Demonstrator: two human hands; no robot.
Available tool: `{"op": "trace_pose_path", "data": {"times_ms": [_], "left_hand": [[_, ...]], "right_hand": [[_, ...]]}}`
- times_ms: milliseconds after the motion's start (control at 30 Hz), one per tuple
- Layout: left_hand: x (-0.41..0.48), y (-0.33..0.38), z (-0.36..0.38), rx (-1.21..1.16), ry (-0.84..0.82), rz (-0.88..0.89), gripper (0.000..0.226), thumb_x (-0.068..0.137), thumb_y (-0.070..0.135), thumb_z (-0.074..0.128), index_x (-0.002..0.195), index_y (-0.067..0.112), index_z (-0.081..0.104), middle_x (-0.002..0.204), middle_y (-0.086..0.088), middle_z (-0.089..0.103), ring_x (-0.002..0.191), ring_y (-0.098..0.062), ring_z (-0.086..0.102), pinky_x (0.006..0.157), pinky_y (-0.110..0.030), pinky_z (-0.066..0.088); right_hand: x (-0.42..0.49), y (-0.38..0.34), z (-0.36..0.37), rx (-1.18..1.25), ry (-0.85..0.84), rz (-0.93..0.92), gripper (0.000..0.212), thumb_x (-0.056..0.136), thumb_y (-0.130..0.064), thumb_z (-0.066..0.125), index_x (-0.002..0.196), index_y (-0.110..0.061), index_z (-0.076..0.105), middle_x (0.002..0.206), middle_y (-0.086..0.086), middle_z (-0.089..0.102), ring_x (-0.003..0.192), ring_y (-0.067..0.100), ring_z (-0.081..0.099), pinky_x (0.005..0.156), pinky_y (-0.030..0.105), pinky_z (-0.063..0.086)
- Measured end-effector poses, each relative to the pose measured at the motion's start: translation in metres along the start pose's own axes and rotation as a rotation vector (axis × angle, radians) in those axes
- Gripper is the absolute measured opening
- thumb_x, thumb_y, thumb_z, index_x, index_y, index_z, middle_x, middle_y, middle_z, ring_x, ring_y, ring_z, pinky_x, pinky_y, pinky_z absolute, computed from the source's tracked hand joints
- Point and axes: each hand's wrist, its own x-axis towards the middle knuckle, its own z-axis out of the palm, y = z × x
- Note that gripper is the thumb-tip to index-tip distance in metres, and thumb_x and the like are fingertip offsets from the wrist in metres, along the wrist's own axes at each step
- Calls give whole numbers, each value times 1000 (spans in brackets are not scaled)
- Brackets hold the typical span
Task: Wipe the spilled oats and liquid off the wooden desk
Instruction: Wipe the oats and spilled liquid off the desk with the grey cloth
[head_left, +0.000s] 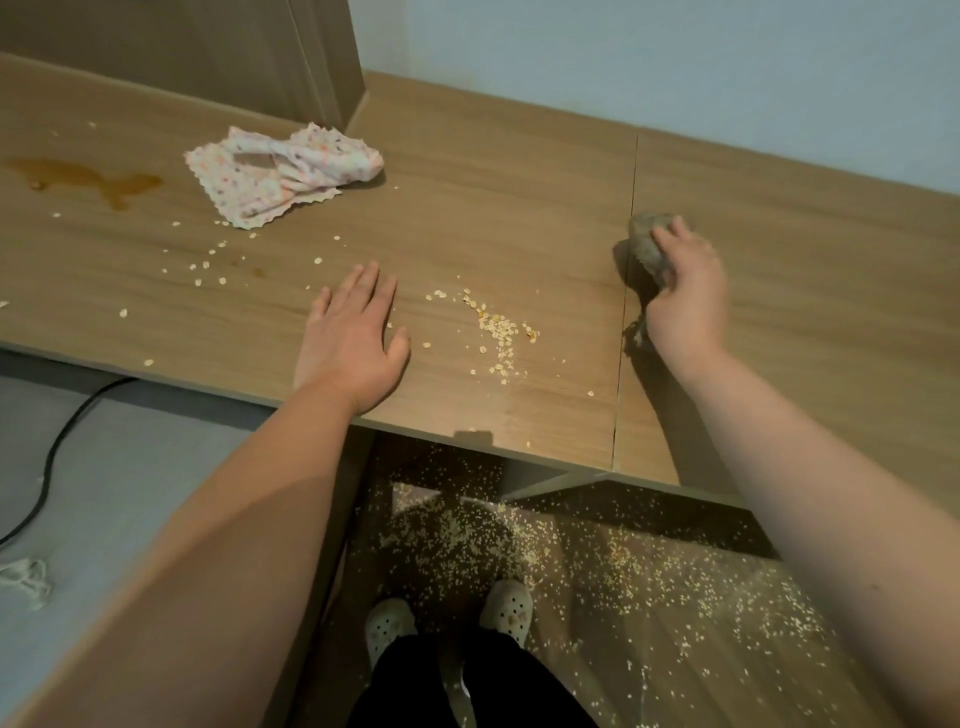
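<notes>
Oats lie scattered over the wooden desk (467, 208), with the densest patch of oats (500, 332) near the front edge. A brown liquid puddle (85, 181) spreads at the far left. My left hand (353, 338) lies flat on the desk, fingers straight, just left of the oat patch. My right hand (685, 296) grips a bunched grey-brown rag (644, 244) against the desk, right of the seam between the desk panels. A pink-patterned white cloth (280, 174) lies crumpled at the back, touched by neither hand.
Many oats cover the floor (597, 561) under and in front of the desk, around my two feet in light clogs (447, 618). A black cable (57, 452) runs over a grey surface at the left. A wooden panel (208, 52) and a wall stand behind.
</notes>
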Motion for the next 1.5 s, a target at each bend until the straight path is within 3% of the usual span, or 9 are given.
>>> {"op": "trace_pose_path", "data": {"times_ms": [100,167,500,733,833,933,1100,1367,1500], "left_hand": [[1,0,0,0,0,-2,63,99,41,32,156,18,18,164,-2,8,151,-14,2,122,-39,3],[1,-1,1,-3,0,-4,63,99,41,32,156,18,18,164,-1,8,151,-14,2,123,-39,3],[2,-2,2,-23,11,1,62,100,41,32,156,18,19,164,-1,8,151,-14,1,123,-39,2],[2,-4,-1,-44,-27,25,63,101,42,33,156,20,14,164,-1,4,151,-14,-2,122,-37,0],[2,-13,-7,-131,-61,75,60,102,37,35,156,20,15,164,-1,3,151,-14,-2,121,-35,-3],[-7,-33,-10,-82,-80,165,58,103,31,31,156,20,11,164,-3,-2,150,-15,-6,119,-30,-7],[-12,-60,-12,-35,-42,89,59,103,30,30,156,15,10,164,-6,-4,150,-18,-9,121,-35,-4],[-10,-62,-12,-43,-30,148,62,101,33,34,156,14,11,164,-5,3,151,-17,-3,123,-38,2],[-9,-63,-13,-6,-49,155,63,101,37,31,156,16,11,164,-3,4,151,-17,-2,123,-38,1]], "right_hand": [[5,30,-9,-173,-64,205,69,90,12,43,152,-17,33,163,5,17,150,27,12,122,49,10],[-2,39,-4,-295,-129,200,68,93,5,42,155,-18,25,164,6,10,151,28,5,120,55,6],[-77,-34,59,-259,-44,46,84,83,10,46,155,-25,17,163,2,7,151,27,1,123,48,5],[-78,-55,54,56,-43,27,74,91,11,43,153,-24,24,163,-4,11,150,16,8,123,36,9],[-67,-34,31,-41,37,61,67,92,10,42,153,-17,28,162,2,16,150,21,11,123,37,10],[-63,-15,31,-237,-58,74,65,94,3,43,154,-16,26,163,6,14,150,27,9,122,48,13],[-61,-22,41,-290,-101,4,69,91,3,44,155,-16,25,163,7,14,151,27,7,122,43,6],[-80,-57,55,-144,-273,-258,69,87,7,52,149,-22,37,159,-1,26,150,22,13,122,43,7],[-110,-62,61,-81,-365,-446,70,81,10,57,143,-19,44,154,0,33,148,25,19,120,54,16]]}}
